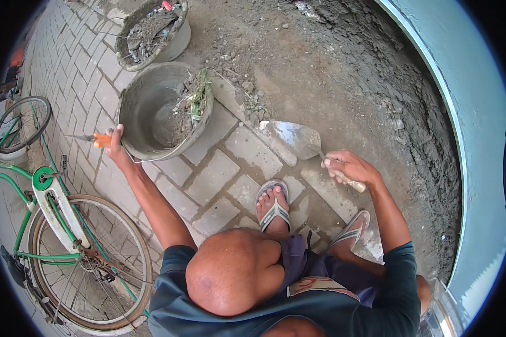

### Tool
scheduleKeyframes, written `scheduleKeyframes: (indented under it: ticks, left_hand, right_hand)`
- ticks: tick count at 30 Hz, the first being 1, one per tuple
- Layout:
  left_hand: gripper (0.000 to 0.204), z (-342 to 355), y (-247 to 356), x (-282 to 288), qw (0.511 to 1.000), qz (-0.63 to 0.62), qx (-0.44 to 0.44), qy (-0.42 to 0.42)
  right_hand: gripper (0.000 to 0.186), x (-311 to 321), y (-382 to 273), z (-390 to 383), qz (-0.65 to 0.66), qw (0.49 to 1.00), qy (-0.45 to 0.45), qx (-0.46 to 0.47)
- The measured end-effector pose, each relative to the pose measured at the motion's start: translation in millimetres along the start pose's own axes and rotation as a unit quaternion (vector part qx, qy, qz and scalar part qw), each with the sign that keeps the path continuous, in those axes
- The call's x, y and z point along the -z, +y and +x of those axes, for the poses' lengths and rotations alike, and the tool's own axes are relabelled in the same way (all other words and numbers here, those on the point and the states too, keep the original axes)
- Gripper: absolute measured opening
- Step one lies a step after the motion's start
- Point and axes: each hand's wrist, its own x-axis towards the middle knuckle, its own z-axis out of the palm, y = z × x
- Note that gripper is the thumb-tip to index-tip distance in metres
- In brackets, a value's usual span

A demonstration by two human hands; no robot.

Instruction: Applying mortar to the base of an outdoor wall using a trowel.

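My left hand (117,145) is closed round an orange-handled tool (102,140) with a thin, pointed metal blade, and it sits against the left rim of a grey bucket (138,101). The bucket tilts, its mouth facing me, with soil, rubble and some green weeds (199,98) inside along its right side. In my right hand (349,168) is a brick trowel (299,139), gripped by its wooden handle. Its broad blade points left, over or on the edge of the paving, beside the dirt; whether it touches cannot be told.
A second bucket (180,42), full of debris, stands behind the first. Grey paving bricks (216,171) lie on the left, loose soil (298,84) on the right. Wet dark mortar or mud (407,126) runs along a light-blue wall (483,112). A green bicycle (53,255) is at left.
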Motion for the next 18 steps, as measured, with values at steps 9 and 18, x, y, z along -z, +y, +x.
scheduleKeyframes:
  ticks: [9,18]
  left_hand:
    - [0.026,-13,-49,81,0.984,-0.151,0.095,0.003]
    - [0.022,-5,-43,77,0.995,-0.091,0.038,0.031]
  right_hand:
    - [0.030,-18,-26,89,0.064,0.997,-0.041,-0.029]
    - [0.028,-14,-133,157,0.096,0.991,0.061,0.073]
